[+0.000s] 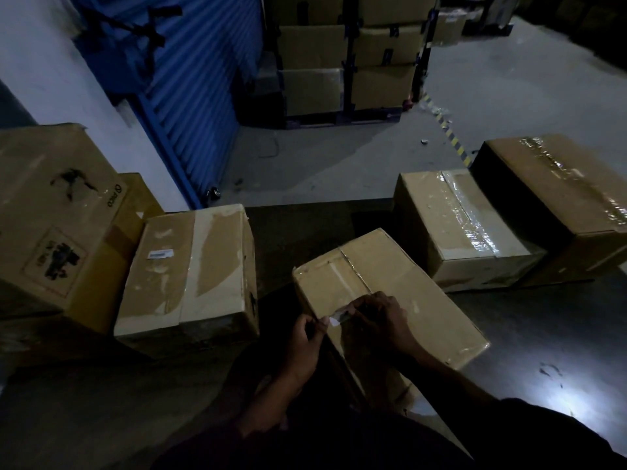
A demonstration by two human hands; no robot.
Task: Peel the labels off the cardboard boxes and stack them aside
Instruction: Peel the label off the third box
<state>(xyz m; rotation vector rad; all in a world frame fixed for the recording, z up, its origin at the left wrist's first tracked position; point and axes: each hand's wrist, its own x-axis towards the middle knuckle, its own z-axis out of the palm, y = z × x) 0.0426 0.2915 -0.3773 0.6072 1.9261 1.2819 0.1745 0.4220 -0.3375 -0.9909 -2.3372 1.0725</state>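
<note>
Peeling a label off the box under our hands

Left hand (307, 334) and right hand (376, 315) pinch the thin label (334, 319) on the box (407, 293); it looks tearable, so we'd grip its lifted edge.

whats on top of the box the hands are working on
On the tilted box: a tape seam and a small white label, pinched by the left hand and right hand. The fingers cover the rest of it.
</note>
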